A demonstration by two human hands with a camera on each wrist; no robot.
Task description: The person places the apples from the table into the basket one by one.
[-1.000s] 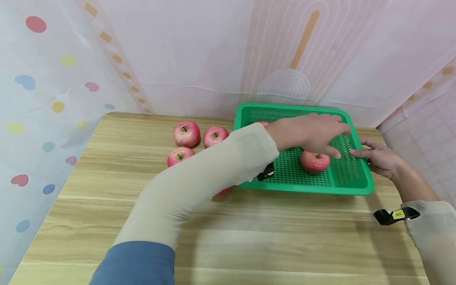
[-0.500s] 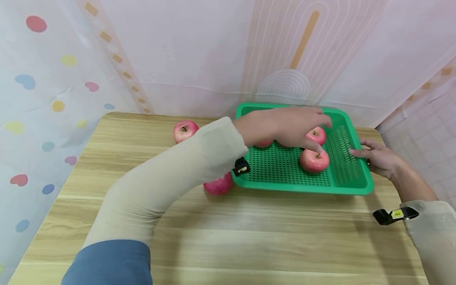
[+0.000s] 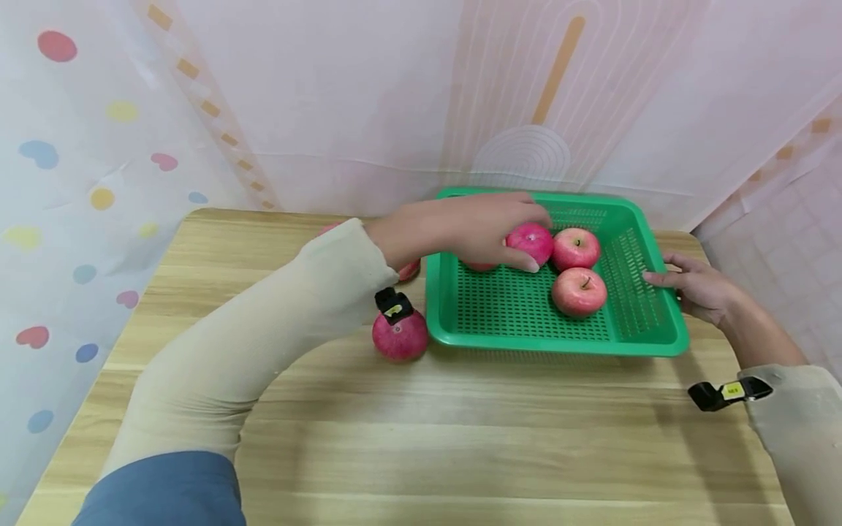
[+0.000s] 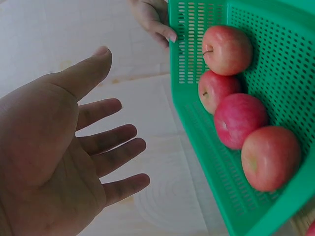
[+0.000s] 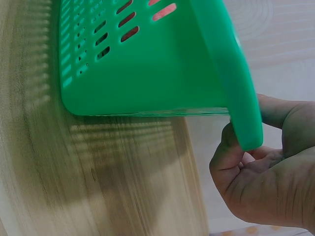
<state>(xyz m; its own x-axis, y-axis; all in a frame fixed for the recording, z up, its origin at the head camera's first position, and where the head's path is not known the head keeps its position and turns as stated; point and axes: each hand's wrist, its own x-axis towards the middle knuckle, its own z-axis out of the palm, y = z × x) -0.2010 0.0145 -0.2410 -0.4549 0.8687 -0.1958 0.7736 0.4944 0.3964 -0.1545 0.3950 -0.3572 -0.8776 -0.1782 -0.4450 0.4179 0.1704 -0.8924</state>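
A green plastic basket (image 3: 559, 346) stands on the wooden table, with several red apples inside. My left hand (image 3: 473, 230) hovers over its left part, fingers spread and loosely extended, with nothing in the palm in the left wrist view. Beneath that hand in the head view, a dark pink apple (image 3: 531, 242) shows past the thumb, and another apple is mostly covered. To the right sit two lighter apples, one at the back (image 3: 576, 248) and one in front (image 3: 579, 292). My right hand (image 3: 707, 292) pinches the basket's right rim, its thumb on the inner side.
Left of the basket, a deep red apple (image 3: 400, 340) rests on the table (image 3: 460, 438), near the left wrist's black camera (image 3: 392, 303). Parts of other apples (image 3: 409, 272) show around the left sleeve. A patterned cloth backdrop (image 3: 362, 95) rises behind the table's far edge.
My left hand has drawn back leftward across the basket, uncovering apples in it and the deep red apple on the table. The right hand keeps its hold on the rim.
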